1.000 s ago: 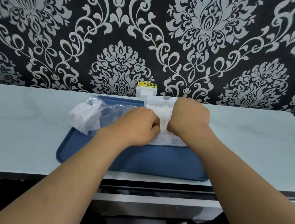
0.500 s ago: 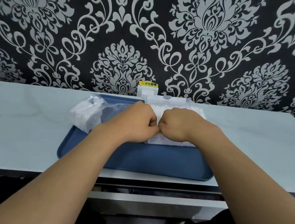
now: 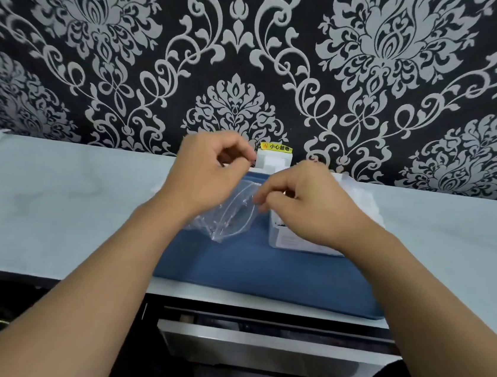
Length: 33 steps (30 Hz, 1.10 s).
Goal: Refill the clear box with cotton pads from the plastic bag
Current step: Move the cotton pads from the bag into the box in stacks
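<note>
A clear plastic bag lies crumpled on the left half of a blue tray. My left hand is raised over the bag's far side with thumb and forefinger pinched together, apparently on its edge. My right hand pinches the bag's near right edge. To the right on the tray stands the clear box, largely covered by my right hand and wrist. White cotton pads show above the box behind my right hand.
The tray rests on a pale marble counter against a patterned black wall. A small white box with a yellow label stands at the wall behind the tray. A half-open drawer sits below the counter edge.
Both hands have left the clear box, where their fists met, and shifted left and up onto the plastic bag. The bag is now lifted and spread between them.
</note>
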Each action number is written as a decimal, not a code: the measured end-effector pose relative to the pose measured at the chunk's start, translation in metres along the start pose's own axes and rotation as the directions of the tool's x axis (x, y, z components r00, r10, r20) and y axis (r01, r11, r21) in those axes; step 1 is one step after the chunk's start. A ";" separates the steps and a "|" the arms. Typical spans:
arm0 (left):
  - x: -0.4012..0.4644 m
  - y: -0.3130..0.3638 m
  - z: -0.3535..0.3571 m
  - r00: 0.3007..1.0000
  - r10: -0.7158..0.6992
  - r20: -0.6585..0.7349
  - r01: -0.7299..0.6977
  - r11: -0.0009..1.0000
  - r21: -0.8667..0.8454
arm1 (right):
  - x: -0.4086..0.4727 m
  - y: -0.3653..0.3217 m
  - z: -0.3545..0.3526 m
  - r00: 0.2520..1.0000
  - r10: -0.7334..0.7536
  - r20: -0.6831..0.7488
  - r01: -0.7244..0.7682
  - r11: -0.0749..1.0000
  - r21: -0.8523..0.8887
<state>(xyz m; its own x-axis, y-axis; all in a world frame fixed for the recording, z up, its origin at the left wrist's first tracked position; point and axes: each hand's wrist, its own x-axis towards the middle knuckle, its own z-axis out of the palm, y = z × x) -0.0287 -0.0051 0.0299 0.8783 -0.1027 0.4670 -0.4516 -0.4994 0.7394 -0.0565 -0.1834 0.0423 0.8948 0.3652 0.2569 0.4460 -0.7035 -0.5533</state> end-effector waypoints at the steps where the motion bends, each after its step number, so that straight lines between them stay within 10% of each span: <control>1: 0.001 -0.010 -0.011 0.999 -0.023 -0.035 0.025 0.997 0.072 | 0.002 -0.005 0.011 0.998 -0.010 0.066 0.007 0.999 0.036; 6: -0.001 -0.054 -0.045 0.918 -0.397 0.006 0.340 0.794 0.503 | 0.027 -0.001 0.070 0.983 -0.022 0.184 0.053 0.985 -0.166; 11: -0.005 -0.065 -0.041 0.884 -0.457 0.096 0.393 0.839 0.376 | 0.042 0.004 0.070 0.992 0.128 -0.012 -0.129 0.981 -0.142; 17: -0.003 -0.074 -0.046 0.868 -0.463 0.180 0.339 0.817 0.466 | 0.044 0.006 0.069 0.973 0.076 0.218 -0.071 0.997 -0.029; 33: -0.004 -0.063 -0.044 0.795 -0.451 0.406 0.508 0.861 -0.038 | 0.037 -0.007 0.061 0.981 -0.090 0.171 0.113 0.984 -0.135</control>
<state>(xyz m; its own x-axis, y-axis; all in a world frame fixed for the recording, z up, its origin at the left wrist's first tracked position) -0.0112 0.0650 0.0027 0.9656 -0.2058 -0.1591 0.0513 -0.4489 0.8921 -0.0278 -0.1280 0.0071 0.8344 0.5255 0.1663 0.5434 -0.7335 -0.4083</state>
